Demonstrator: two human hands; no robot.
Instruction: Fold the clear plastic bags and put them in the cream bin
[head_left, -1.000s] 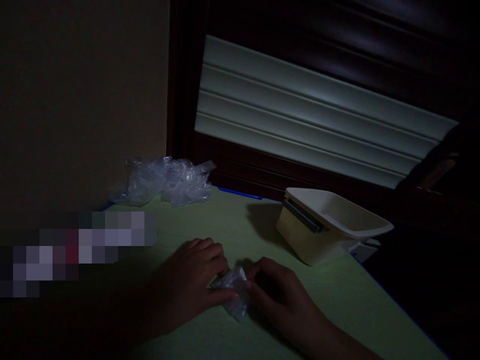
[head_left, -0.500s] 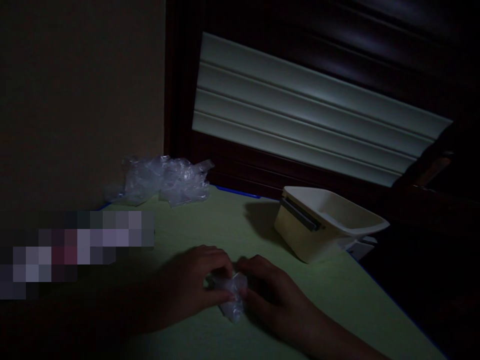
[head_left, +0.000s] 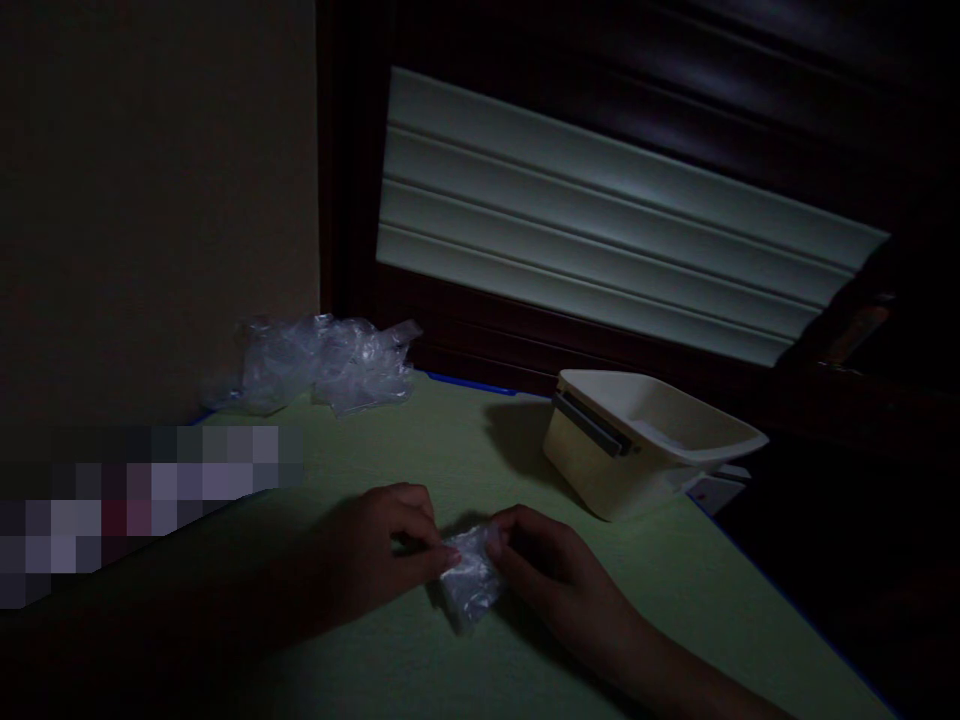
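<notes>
A small, crinkled clear plastic bag [head_left: 474,578] is held between both hands, low in the middle of the view, just over the green table. My left hand [head_left: 394,545] pinches its left edge between thumb and fingers. On the other side, my right hand [head_left: 551,565] grips the bag's upper right corner with thumb and forefinger. The lower part of the bag hangs free of the fingers. Dim light hides whatever the bag may contain.
A heap of clear plastic bags [head_left: 326,365] lies at the table's back left corner. Right of centre stands a cream bin [head_left: 592,465] with a dark handle, near the edge of the green table [head_left: 420,450]. Behind is a dark frame with pale slats [head_left: 600,225].
The bag is spread flatter and wider between my hands. My left fingers have closed nearer its left edge. The whole view has shifted slightly.
</notes>
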